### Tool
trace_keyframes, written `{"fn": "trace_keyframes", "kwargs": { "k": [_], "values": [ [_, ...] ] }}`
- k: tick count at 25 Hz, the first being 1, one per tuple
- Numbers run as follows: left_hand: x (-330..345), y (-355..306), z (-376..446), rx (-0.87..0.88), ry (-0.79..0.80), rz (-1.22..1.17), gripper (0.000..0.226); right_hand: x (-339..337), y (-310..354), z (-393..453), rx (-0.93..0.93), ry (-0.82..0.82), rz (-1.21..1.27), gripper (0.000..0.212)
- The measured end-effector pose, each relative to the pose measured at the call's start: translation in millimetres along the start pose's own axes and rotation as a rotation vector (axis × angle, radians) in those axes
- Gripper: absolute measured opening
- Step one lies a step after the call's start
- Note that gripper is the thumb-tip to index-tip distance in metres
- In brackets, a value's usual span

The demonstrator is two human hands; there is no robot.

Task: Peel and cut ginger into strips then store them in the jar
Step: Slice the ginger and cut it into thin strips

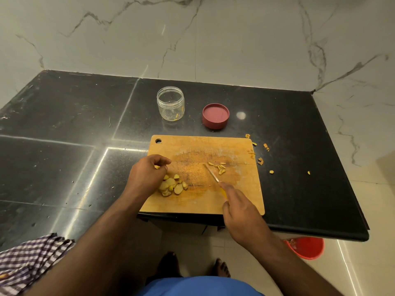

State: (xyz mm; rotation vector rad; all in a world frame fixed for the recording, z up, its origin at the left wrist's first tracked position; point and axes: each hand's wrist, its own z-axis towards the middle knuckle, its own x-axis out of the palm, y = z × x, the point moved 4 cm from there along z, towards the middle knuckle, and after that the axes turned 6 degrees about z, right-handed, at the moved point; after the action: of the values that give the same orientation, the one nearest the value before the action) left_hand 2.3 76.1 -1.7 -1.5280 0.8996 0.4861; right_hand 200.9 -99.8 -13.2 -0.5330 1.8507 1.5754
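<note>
A wooden cutting board (241, 197) lies at the counter's front edge. A heap of peeled ginger slices (172, 185) sits on its left part. My left hand (147, 175) hovers over the heap and pinches a small ginger piece (157, 167) between its fingertips. My right hand (239, 212) grips a yellow-handled knife (212, 173), its blade pointing up-left toward a few cut ginger strips (219, 166) at the board's middle. Behind the board stands an open clear jar (170, 103) with a couple of strips inside, and its red lid (215, 116) lies upside down to the right.
Ginger peel scraps (260, 160) are scattered on the black counter (64, 146) right of the board. A checked cloth (27, 263) lies at the front left. A red bin (306, 246) stands on the floor below the counter's right end. Marble walls enclose the back.
</note>
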Motion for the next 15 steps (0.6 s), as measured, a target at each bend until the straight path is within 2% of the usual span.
{"fn": "trace_keyframes", "kwargs": {
  "k": [3, 8, 12, 15],
  "values": [
    [-1, 3, -1, 0.001, -0.003, 0.019, 0.021, -14, -12, -7, 0.055, -0.096, 0.025, 0.048],
    [-2, 0, -1, -0.008, 0.013, 0.030, 0.023, -3, 0, -17, -0.058, 0.004, 0.008, 0.049],
    [-4, 1, 0, 0.012, 0.048, 0.061, 0.020, -23, -19, -21, 0.075, -0.077, 0.028, 0.048],
    [-2, -4, -4, 0.044, 0.110, 0.133, 0.015, -24, -15, -19, 0.066, -0.059, 0.053, 0.049]
  ]
}}
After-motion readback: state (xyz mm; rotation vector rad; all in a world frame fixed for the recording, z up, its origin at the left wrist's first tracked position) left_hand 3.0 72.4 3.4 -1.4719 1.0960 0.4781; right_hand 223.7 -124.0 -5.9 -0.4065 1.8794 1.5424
